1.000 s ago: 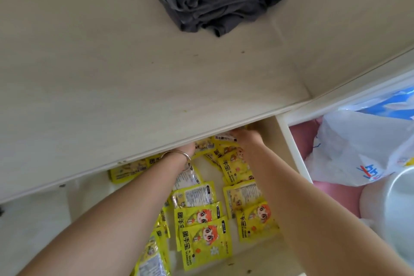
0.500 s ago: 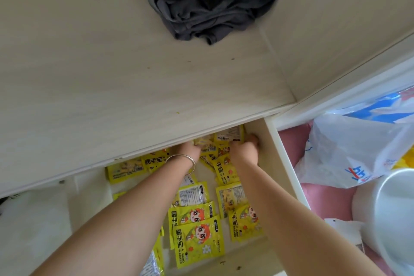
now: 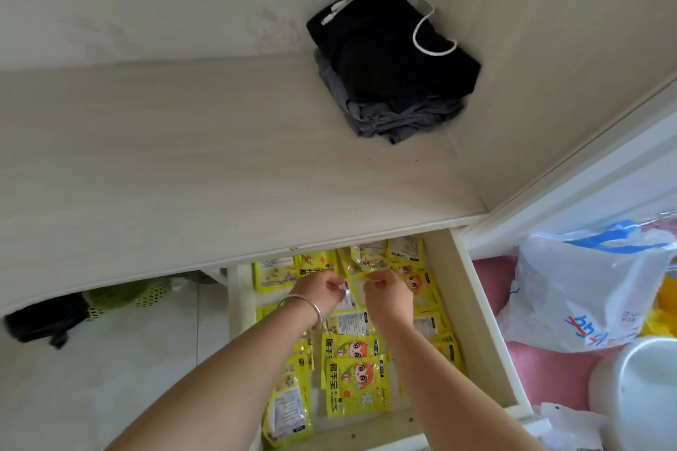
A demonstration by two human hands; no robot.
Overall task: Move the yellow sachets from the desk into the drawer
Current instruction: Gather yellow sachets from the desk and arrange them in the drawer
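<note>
Several yellow sachets (image 3: 354, 383) with a cartoon face lie spread across the open drawer (image 3: 480, 308) under the pale desk top (image 3: 205, 172). Both my hands reach into the drawer's middle. My left hand (image 3: 322, 289), with a silver bracelet on the wrist, and my right hand (image 3: 386, 291) have curled fingers that pinch the near edge of a yellow sachet (image 3: 361, 267) between them. More sachets lie further back, partly hidden under the desk edge.
A folded pile of black and grey clothes (image 3: 392, 66) with a white cord sits at the desk's back right corner. Right of the drawer are a white plastic bag (image 3: 582, 286), pink fabric and a white tub (image 3: 637, 392). A green mesh basket (image 3: 128, 295) stands under the desk.
Both hands have drawn back from under the desk edge toward the drawer's middle and now pinch one sachet together. The camera has tilted up, so more of the desk top shows.
</note>
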